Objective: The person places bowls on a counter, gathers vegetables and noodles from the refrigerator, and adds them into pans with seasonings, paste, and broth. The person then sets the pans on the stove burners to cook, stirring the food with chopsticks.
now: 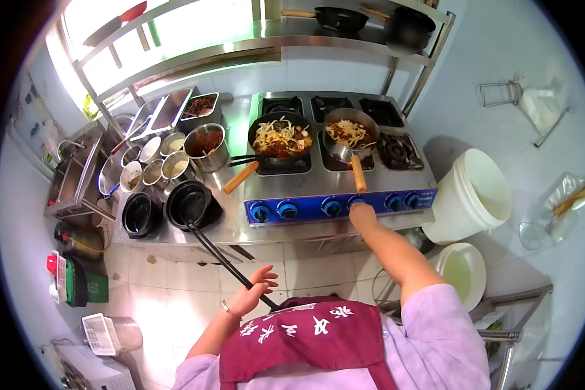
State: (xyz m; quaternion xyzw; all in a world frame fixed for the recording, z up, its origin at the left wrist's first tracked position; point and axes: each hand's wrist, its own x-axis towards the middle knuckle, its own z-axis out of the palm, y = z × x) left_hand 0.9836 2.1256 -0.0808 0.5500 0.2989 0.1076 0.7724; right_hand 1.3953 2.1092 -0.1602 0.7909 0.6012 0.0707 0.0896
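Note:
My right hand (360,212) reaches to the blue front panel (305,209) of the stove, its fingers closed round a control knob that they mostly hide. Nearer my body, my left hand (253,290) hovers with its fingers apart, by long black chopsticks (224,260) whose far ends lie at a black pot (190,203). Behind the panel, a black pan (281,136) with noodles and red broth sits on a burner, its wooden handle pointing front left. To its right stands a steel saucepan (351,133) with similar food, wooden handle toward me.
Another black pot (141,213) and steel containers (206,146) crowd the counter's left side. A shelf (292,29) with pans spans the back. White buckets (468,195) stand right of the stove. A green bin (96,286) is on the floor at left.

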